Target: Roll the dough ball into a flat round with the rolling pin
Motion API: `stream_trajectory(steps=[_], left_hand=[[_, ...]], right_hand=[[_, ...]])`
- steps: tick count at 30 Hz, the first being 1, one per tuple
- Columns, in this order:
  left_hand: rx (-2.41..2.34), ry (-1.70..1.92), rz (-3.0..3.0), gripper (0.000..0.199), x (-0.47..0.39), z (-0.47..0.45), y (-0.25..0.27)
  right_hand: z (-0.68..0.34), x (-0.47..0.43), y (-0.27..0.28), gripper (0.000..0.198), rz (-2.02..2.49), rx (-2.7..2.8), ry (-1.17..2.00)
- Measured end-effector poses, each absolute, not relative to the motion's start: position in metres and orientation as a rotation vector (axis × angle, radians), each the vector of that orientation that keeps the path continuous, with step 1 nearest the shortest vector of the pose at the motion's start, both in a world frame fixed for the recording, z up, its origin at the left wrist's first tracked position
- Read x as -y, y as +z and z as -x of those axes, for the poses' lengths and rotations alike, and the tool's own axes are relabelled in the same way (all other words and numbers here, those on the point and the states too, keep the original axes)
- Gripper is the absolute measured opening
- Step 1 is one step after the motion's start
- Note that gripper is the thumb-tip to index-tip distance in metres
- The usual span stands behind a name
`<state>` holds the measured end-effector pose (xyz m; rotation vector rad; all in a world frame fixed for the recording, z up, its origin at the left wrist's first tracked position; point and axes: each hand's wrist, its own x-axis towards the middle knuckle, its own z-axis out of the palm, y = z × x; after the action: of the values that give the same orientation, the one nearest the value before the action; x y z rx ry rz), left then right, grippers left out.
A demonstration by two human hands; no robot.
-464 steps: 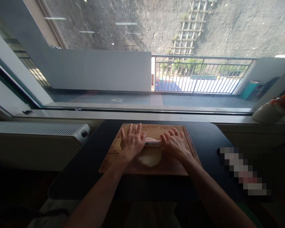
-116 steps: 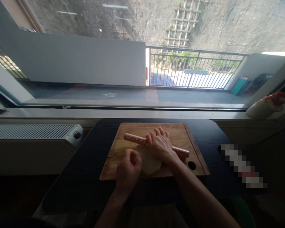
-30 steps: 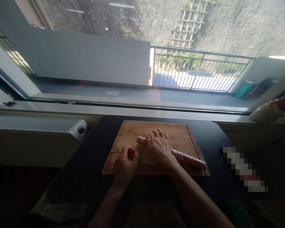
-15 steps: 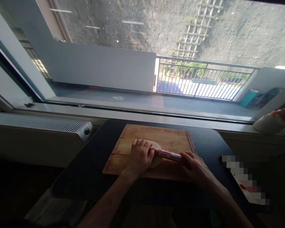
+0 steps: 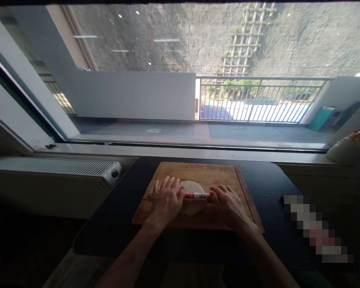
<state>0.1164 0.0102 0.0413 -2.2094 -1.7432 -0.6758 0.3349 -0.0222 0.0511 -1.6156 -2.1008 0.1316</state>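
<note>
– what's the left hand [image 5: 167, 200] doing?
– palm down, mostly open, its slightly parted fingers laid over one end of the rolling pin [image 5: 196, 197].
– and the right hand [image 5: 228, 205]?
– over the other end, fingers bent across it; i can't tell how tightly they hold.
– where's the dough [image 5: 191, 186]?
– between the two hands, under the pin, a flat pale round showing on both the far and near sides of it.
– what's beneath all that?
– a wooden board [image 5: 210, 173], which reaches out past both hands, on a dark table [image 5: 265, 180].
– anything farther off?
– a white radiator [image 5: 53, 166], well to the left of the left hand, and a pixelated object [image 5: 314, 230], well to the right of the right one.
</note>
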Motion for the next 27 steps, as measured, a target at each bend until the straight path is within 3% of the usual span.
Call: stream_trajectory(steps=[15, 27], left_hand=[[1.835, -0.523, 2.188, 0.052, -0.025, -0.127, 0.042], [1.853, -0.484, 2.188, 0.053, -0.018, -0.128, 0.042]], right_hand=[[-0.322, 0.022, 0.038, 0.026, 1.642, 1.952, -0.11], [-0.326, 0.031, 0.022, 0.029, 1.499, 1.887, -0.061]])
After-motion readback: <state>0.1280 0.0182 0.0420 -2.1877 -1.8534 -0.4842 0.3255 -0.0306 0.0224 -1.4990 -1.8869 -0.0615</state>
